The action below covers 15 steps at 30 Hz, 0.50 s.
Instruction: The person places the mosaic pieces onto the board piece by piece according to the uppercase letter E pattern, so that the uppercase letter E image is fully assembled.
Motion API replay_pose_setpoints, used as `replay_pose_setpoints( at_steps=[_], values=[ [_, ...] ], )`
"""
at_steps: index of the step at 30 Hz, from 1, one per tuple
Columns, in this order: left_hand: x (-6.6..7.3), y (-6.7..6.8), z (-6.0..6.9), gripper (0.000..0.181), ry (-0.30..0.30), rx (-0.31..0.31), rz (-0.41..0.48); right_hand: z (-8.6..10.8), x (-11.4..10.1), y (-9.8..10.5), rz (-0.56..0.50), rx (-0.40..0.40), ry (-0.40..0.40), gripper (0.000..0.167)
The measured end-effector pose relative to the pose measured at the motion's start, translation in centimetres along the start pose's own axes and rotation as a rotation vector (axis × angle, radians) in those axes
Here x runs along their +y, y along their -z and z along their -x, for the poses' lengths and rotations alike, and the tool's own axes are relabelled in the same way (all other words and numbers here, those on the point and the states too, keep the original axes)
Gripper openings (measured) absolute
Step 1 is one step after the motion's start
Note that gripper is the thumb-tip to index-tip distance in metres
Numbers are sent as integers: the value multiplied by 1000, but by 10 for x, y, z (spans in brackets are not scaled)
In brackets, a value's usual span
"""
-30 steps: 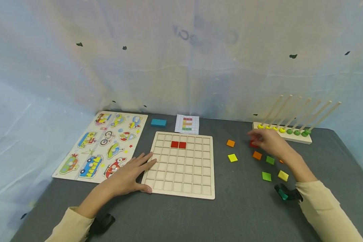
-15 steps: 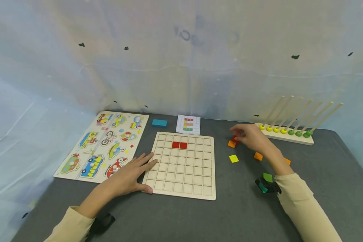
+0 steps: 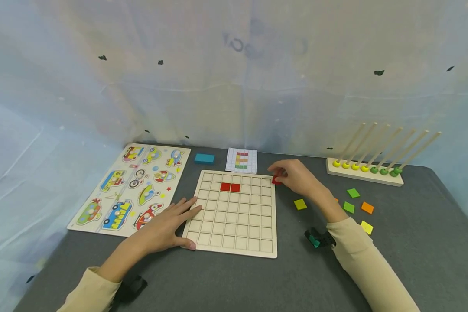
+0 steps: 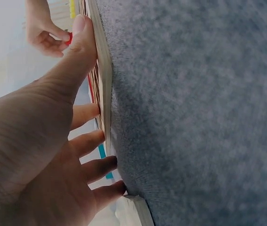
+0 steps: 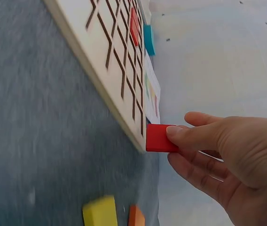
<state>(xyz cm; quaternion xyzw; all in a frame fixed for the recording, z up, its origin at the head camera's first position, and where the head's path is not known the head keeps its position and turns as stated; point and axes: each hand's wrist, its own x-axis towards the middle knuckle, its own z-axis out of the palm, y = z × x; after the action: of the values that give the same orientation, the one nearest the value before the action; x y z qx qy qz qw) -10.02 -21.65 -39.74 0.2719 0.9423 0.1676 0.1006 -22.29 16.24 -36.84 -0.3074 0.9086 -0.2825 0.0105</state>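
The right hand (image 3: 294, 177) pinches a glossy red square tile (image 5: 158, 138) between thumb and fingers, at the far right corner of a square pale wooden grid board (image 3: 234, 216); whether tile and board touch cannot be told. The left hand (image 3: 164, 225) lies with fingers spread along the board's left edge, the thumb at its near left corner. Two flat red square tiles (image 3: 225, 186) occupy adjoining cells in the second row from the far edge. Beyond the board are a white printed pattern card (image 3: 241, 160) and a rectangular blue block (image 3: 204, 158). At left, a flat puzzle board with coloured vehicle pictures (image 3: 126, 190); at far right, a pale wooden stand with slanted pegs and yellow and green beads (image 3: 364, 172). A yellow square tile (image 3: 300, 204) lies right of the grid board; farther right, two green square tiles (image 3: 349, 207) lie near an orange square tile (image 3: 367, 208), all on a dark grey tabletop (image 3: 288, 268).
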Motion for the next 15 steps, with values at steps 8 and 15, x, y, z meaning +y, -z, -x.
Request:
replay_pose_setpoints(
  at_steps=[8,15],
  values=[
    [0,-1,0,100,-5,11,8,-16,-19,-16,-44,-42,26,30],
    [0,-1,0,99,-8,9,14,-28,-34,-29,-113,-90,74,30]
  ],
)
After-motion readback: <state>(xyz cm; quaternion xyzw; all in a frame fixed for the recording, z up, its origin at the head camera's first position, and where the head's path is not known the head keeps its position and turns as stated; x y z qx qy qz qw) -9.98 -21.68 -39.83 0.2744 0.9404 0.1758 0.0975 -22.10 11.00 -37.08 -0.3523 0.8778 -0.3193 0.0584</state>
